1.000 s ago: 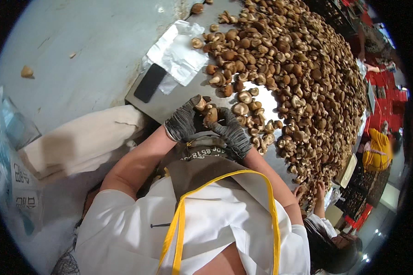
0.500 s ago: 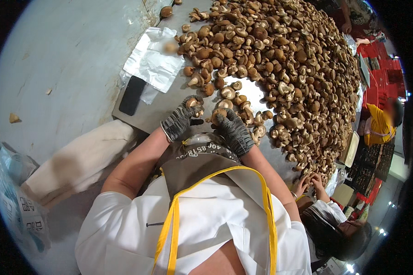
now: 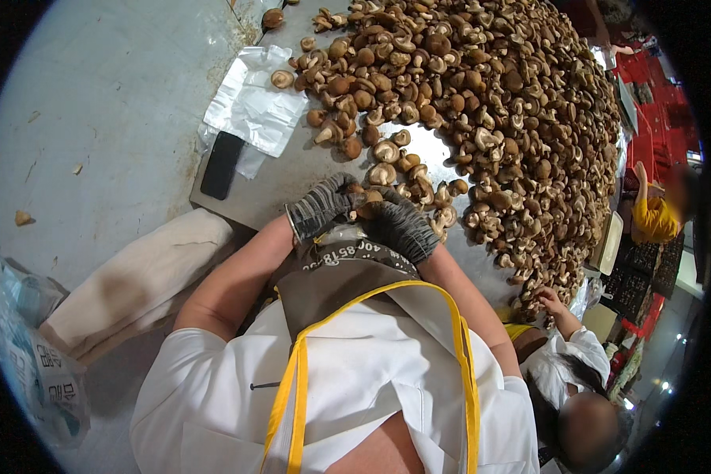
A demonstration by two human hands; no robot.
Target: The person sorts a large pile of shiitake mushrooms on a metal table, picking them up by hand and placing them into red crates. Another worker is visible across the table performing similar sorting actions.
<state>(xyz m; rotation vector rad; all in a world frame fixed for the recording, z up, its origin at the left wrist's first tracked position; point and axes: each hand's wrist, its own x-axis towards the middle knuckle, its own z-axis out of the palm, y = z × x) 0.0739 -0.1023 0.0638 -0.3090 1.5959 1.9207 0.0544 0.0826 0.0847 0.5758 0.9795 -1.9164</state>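
Both my hands wear dark grey striped gloves and meet just above my apron, at the near edge of the metal table [image 3: 280, 186]. My left hand [image 3: 322, 208] has its fingers closed on a brown shiitake mushroom, mostly hidden by the glove. Pressed close beside it, my right hand [image 3: 404, 227] is closed round another shiitake mushroom [image 3: 369, 207]. Several loose mushrooms [image 3: 383, 174] lie just beyond my fingers. Past them spreads a big heap of shiitake mushrooms [image 3: 521, 134] with brown caps and pale stems.
Left of the heap are a white plastic sheet [image 3: 253, 107], a single mushroom [image 3: 282, 79] on its edge, and a black phone [image 3: 223, 166]. A cream padded roll [image 3: 138, 272] lies at my left. A co-worker's hand [image 3: 551, 300] touches the heap at right; another person in yellow [image 3: 656, 220] stands farther off.
My left hand has moved right, and my two hands have come together. The mushroom on the plastic sheet, blurred before, now shows sharply. The co-worker at right has shifted, with one hand at the heap.
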